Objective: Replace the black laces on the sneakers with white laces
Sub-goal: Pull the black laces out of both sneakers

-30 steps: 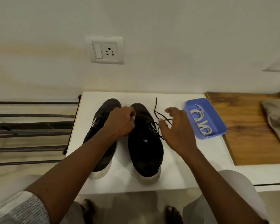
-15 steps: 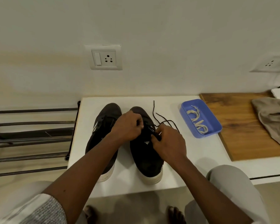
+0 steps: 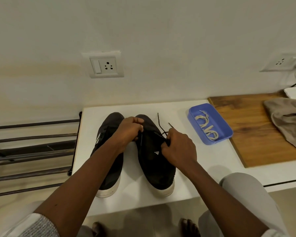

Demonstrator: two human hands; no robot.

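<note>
Two black sneakers, left sneaker (image 3: 108, 151) and right sneaker (image 3: 154, 161), side by side on one white table (image 3: 203, 156). Two hands on the right sneaker: left hand (image 3: 128, 131) grips its upper edge, right hand (image 3: 178, 147) pinches one black lace (image 3: 159, 123). Farther right, one blue tray (image 3: 217, 142) holding white laces (image 3: 206, 124), number unclear. Behind, one wall socket (image 3: 106, 65); second socket (image 3: 278, 63) far right.

White table (image 3: 203, 159) bears sneakers (image 3: 154, 166), blue tray (image 3: 220, 124), wooden board (image 3: 256, 134)

Behind left hand (image 3: 129, 132): left sneaker (image 3: 108, 125) lacing hidden.
</note>
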